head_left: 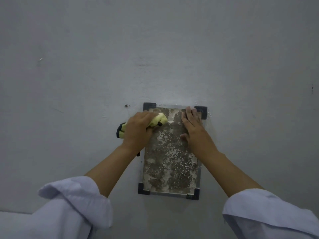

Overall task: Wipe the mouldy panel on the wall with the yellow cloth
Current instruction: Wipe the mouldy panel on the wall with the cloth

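Observation:
A rectangular panel (170, 161) with brown and white mould blotches hangs on the grey wall, framed in metal with dark corner pieces. My left hand (137, 131) is closed around a bunched yellow cloth (159, 120) with a dark trim, pressing it against the panel's upper left area. My right hand (192, 125) lies flat with fingers spread on the panel's upper right side, fingertips near the top right corner piece (202, 112).
The grey wall (155, 49) fills the view around the panel. A small screw or hole (126, 105) sits just left of the panel's top left corner. Pale rolled-up sleeves cover both forearms at the bottom.

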